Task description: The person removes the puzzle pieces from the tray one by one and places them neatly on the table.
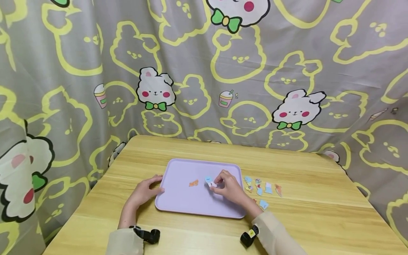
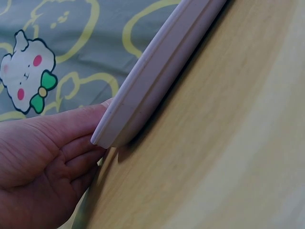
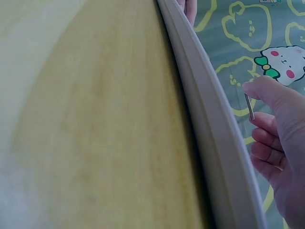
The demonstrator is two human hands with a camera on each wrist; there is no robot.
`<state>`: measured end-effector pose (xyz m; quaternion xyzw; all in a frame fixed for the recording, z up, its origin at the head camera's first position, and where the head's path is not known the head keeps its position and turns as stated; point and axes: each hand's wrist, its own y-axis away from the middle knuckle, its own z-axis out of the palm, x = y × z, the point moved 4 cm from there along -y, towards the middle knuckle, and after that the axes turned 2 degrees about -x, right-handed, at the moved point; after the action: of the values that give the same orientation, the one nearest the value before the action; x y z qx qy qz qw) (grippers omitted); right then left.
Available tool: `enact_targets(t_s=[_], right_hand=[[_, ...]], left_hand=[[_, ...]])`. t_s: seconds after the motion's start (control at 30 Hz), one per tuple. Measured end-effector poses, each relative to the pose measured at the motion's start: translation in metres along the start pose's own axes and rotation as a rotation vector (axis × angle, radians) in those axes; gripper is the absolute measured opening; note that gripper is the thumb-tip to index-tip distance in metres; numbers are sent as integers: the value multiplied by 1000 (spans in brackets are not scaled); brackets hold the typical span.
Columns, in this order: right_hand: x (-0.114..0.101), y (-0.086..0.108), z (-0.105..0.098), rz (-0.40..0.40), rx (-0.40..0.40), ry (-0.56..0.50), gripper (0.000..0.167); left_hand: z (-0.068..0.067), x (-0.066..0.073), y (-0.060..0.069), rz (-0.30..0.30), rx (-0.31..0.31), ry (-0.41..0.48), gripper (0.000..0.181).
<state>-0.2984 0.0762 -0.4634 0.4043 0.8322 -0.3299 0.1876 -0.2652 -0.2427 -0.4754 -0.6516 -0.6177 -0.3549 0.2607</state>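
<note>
My left hand (image 1: 145, 191) holds the left edge of a lilac tray (image 1: 181, 205), thumb at the rim and the fingers partly hidden behind it in the left wrist view. Over the tray's right half, my right hand (image 1: 228, 187) pinches a small flat puzzle-like piece (image 1: 212, 184), white and blue in the head view. The right wrist view shows that piece (image 3: 249, 106) edge-on between thumb and forefinger, above the rim. Whether the blue part belongs to the same piece I cannot tell. An orange piece (image 1: 193, 183) lies near the tray's middle.
Several small colored pieces (image 1: 268, 188) lie on the wooden table (image 1: 318, 212) right of the tray, some partly behind the right forearm. A blue piece (image 1: 264, 204) sits nearer the front. A patterned grey curtain (image 1: 191, 63) hangs behind the table and at its sides.
</note>
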Motion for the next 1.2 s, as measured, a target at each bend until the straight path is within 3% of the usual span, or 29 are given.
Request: enact_targets(t_s=[0.97, 1.2], right_hand=[[8, 16, -15, 65, 41, -6, 23], [11, 22, -18, 112, 41, -6, 23]], left_hand=[[-1, 0, 1, 1, -15, -31, 53], [-1, 2, 0, 6, -15, -37, 53]])
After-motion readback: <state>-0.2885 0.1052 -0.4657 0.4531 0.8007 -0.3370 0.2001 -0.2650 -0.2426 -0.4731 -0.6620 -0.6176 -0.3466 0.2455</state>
